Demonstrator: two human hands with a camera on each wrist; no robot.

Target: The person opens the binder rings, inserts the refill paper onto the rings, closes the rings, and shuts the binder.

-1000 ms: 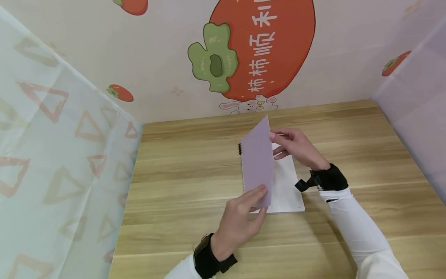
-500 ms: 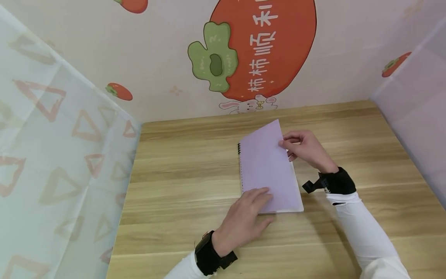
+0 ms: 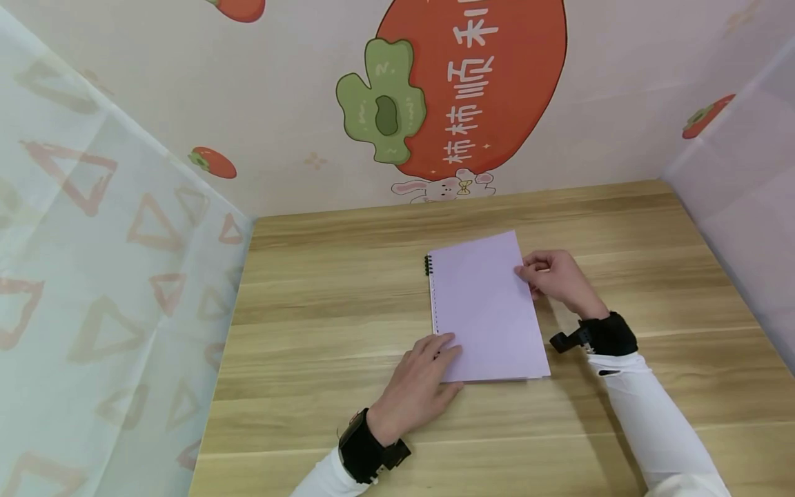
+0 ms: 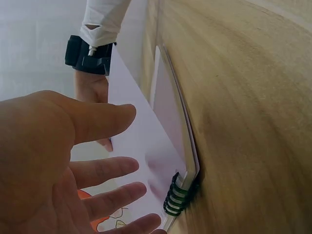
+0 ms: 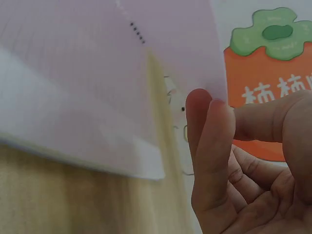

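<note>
A spiral notebook lies on the wooden table with its lilac cover partly raised at the far right corner. Its black coil runs along the left side. Near that corner my right hand pinches the cover's edge between thumb and finger, plainly seen in the right wrist view, where the cover stands apart from the pages beneath. My left hand is at the near left corner, fingers spread and fairly straight over the cover. The left wrist view shows the left hand's thumb held away from the fingers.
The wooden table extends around the notebook on all sides. A patterned back wall with a large orange fruit print rises behind it. Pale side walls bound the table left and right. Both wrists wear black straps.
The lilac cover has swung from nearly upright down to the right, over the white page, with the right hand following its edge. The left hand has let go of the cover and shifted slightly left.
</note>
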